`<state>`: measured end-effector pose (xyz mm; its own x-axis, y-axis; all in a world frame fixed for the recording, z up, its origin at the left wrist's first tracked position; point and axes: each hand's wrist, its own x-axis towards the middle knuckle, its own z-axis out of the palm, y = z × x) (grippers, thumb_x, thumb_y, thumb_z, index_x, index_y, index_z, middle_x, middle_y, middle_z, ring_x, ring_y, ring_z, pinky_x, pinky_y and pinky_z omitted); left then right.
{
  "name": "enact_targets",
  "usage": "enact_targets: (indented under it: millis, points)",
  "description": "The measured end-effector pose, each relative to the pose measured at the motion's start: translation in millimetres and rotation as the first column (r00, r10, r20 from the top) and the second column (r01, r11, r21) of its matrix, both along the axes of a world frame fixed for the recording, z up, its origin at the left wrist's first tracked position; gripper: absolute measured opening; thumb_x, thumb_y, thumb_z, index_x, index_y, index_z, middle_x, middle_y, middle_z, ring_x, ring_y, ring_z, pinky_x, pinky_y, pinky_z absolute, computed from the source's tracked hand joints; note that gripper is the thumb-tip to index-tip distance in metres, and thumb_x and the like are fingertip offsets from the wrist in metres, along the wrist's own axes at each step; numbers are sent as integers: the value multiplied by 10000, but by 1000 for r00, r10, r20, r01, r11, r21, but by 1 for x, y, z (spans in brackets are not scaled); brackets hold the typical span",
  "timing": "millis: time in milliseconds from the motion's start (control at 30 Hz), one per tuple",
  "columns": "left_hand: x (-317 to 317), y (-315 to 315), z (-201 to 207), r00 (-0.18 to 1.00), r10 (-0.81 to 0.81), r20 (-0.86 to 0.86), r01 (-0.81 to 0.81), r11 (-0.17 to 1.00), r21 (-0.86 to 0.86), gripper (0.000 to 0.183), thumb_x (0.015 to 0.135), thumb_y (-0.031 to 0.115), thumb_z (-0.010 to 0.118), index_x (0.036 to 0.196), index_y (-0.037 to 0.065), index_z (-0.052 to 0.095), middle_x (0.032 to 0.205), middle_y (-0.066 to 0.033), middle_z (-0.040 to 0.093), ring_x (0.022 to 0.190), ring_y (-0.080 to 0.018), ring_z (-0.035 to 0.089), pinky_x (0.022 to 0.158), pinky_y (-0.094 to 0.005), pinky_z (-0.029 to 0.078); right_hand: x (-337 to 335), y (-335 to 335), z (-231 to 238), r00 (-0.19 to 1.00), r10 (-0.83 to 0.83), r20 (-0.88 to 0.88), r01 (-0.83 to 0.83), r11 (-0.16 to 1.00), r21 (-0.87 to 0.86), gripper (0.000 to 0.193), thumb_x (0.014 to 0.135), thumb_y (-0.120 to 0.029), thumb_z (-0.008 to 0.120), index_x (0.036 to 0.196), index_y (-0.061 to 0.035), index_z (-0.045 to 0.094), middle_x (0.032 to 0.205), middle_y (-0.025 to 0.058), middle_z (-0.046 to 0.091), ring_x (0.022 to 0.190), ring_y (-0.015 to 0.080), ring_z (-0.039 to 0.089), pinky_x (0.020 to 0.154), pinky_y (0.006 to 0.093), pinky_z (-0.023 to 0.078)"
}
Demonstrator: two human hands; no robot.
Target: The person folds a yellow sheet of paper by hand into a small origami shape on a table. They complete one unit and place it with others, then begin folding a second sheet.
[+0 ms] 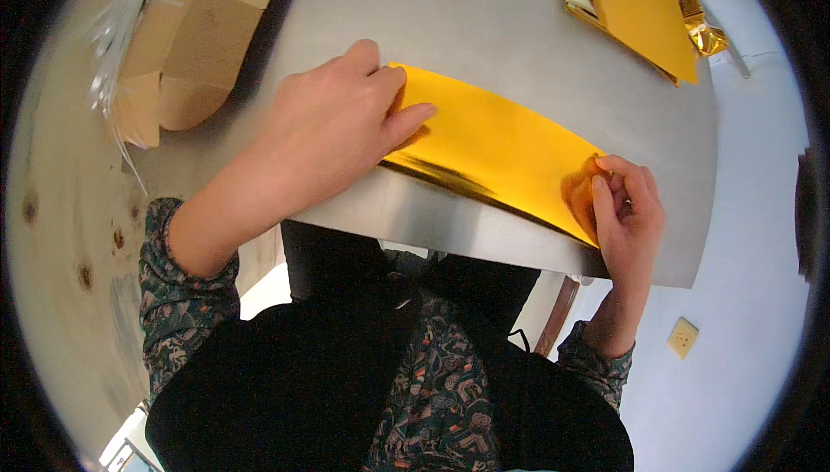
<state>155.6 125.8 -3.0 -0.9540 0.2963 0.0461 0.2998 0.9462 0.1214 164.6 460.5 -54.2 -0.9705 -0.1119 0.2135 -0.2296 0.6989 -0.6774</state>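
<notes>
just right of the frame's centre, a shiny gold strip (pixel 501 143) spans the grey table (pixel 432 14); the left hand (pixel 333 122) pinches its left end, the right hand (pixel 631 204) its right.

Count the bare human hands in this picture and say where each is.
2: the bare left hand at the left end of the glossy golden-yellow strip, the bare right hand at its right end. No others show.
</notes>
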Motion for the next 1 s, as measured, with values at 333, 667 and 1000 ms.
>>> enact_targets:
  millis: [333,667,1000]
  points:
    - [9,-17,-14,978,-119,-170,96,986,-138,451,889,469,730,862,21,775,944,-120,674,1005,-307,620,832,-415,557,17,-19,24,995,58,81,-74,975,211,225,944,-109,708,1166,-82,726,860,95,566,715,212,605,674,328,503]
    - [-25,-10,-5,984,54,171,-30,990,-138,556,1000,528,580,918,19,788,985,-214,743,981,-376,707,841,-456,574,-11,-5,25,944,300,137,-325,914,242,339,1037,-302,528,1045,-55,759,898,175,686,886,335,594,835,425,495]
    - [-40,7,-12,982,-38,184,122,874,-470,544,1041,542,503,1069,92,807,1039,-106,781,1002,-284,746,813,-459,592,-17,-54,48,915,246,320,-393,718,575,518,1036,-404,403,901,-69,775,884,219,699,939,395,620,910,494,501]
